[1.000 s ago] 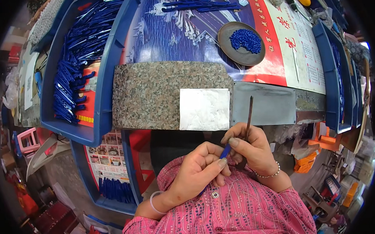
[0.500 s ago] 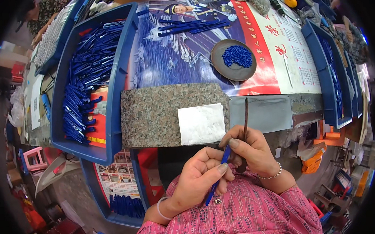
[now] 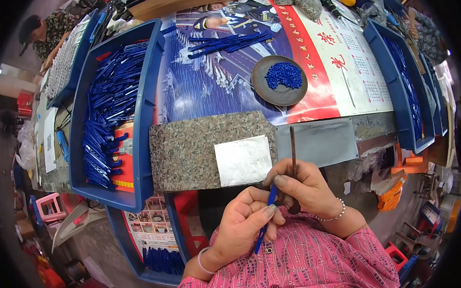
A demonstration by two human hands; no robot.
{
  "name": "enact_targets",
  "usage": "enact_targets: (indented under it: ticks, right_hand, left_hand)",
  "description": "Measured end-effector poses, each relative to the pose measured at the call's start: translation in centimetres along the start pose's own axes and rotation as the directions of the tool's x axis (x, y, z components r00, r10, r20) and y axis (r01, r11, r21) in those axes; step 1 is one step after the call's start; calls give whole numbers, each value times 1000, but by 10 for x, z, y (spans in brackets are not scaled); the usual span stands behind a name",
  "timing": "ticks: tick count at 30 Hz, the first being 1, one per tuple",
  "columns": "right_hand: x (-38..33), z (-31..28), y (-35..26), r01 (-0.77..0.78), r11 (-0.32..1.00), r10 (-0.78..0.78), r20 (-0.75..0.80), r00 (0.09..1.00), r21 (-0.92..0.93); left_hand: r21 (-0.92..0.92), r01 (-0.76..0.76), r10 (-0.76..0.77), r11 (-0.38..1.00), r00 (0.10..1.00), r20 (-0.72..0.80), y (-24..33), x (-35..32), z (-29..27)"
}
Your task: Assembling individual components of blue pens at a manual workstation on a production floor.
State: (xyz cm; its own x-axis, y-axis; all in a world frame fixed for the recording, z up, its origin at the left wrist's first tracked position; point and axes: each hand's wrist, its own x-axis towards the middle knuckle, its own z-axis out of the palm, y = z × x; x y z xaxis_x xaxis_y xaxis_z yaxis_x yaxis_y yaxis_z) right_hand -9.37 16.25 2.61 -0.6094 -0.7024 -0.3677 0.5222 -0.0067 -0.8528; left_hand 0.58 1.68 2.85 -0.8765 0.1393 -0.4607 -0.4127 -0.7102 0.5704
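Between the fingers of my left hand (image 3: 239,223) is a slim blue plastic piece (image 3: 262,236), slanting down toward my lap. My right hand (image 3: 308,191) meets it at the upper end, thumb and forefinger pinching there. The same right hand also grips a thin dark brown rod (image 3: 293,147), which points up and away from me, its lower end showing beneath the fingers. Both hands work close together in front of my pink sleeves, just off the table edge. Nearest them on the table lies a folded white paper (image 3: 243,163).
A granite slab (image 3: 187,148) and a grey sheet (image 3: 320,140) line the near edge. Beyond are a round dish (image 3: 260,91) of small blue pellets (image 3: 284,76) and several loose blue pieces (image 3: 231,42). Blue bins (image 3: 143,173) flank the table. A person (image 3: 48,38) sits far left.
The whole view has shifted and tilted slightly. Both hands keep the same hold on the blue piece and rod, with only slight finger movement; the rod now stands more upright.
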Motion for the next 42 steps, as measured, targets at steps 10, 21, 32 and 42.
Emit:
enact_targets:
  ticks: [10, 21, 32, 42]
  right_hand:
    - [-17, -51, -21, 191, 809, -366, -223, 903, -557]
    - [-32, -43, -48, -6, 761, -190, -232, 954, -649]
    - [18, 23, -50, -68, 875, 213, 254, 943, -479]
    - [33, 31, -56, 357, 282, -110, 340, 934, -891]
  left_hand:
    - [-9, -137, 133, 991, 975, -178, 13, -12, -15]
    - [9, -186, 184, 983, 964, -191, 27, -14, -34]
    - [393, -260, 373, 882, 896, -242, 64, 5, -67]
    - [424, -245, 352, 872, 916, -194, 71, 14, -78]
